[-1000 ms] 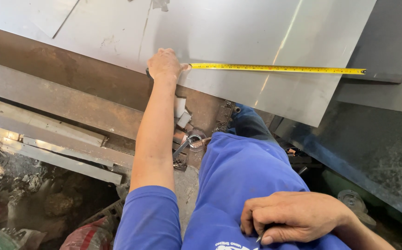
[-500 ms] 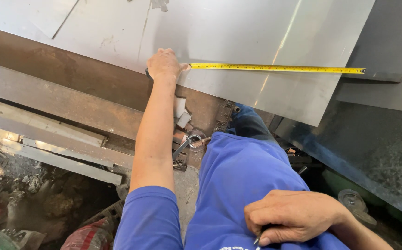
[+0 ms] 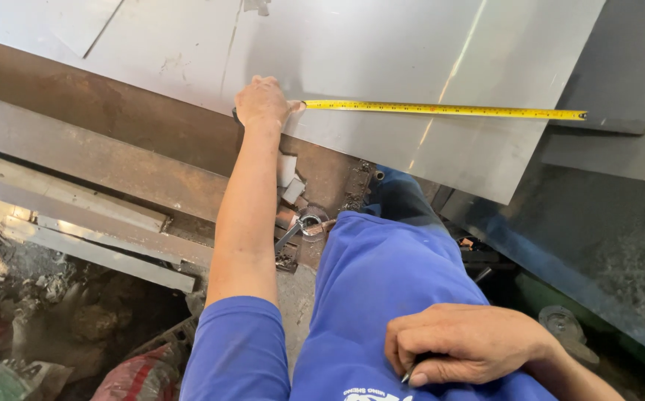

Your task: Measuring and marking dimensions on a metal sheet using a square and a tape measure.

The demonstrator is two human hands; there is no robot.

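My left hand (image 3: 263,104) grips the case of a yellow tape measure at the near edge of a large grey metal sheet (image 3: 382,59). The yellow tape blade (image 3: 441,110) runs right across the sheet, and its tip sits at the sheet's right edge. My right hand (image 3: 467,345) rests on my blue-trousered thigh (image 3: 382,282), fingers closed round a thin metal-tipped marking tool (image 3: 408,375), mostly hidden in the fist.
A rusty steel beam (image 3: 92,156) and angle bars (image 3: 100,249) lie left of my arm. Small metal parts and a ring (image 3: 309,221) sit by my knee. More grey sheets (image 3: 627,67) lie at right. Rubble and bags (image 3: 25,334) fill the lower left.
My right hand has shifted slightly on my thigh. My left hand and the tape have stayed in place.
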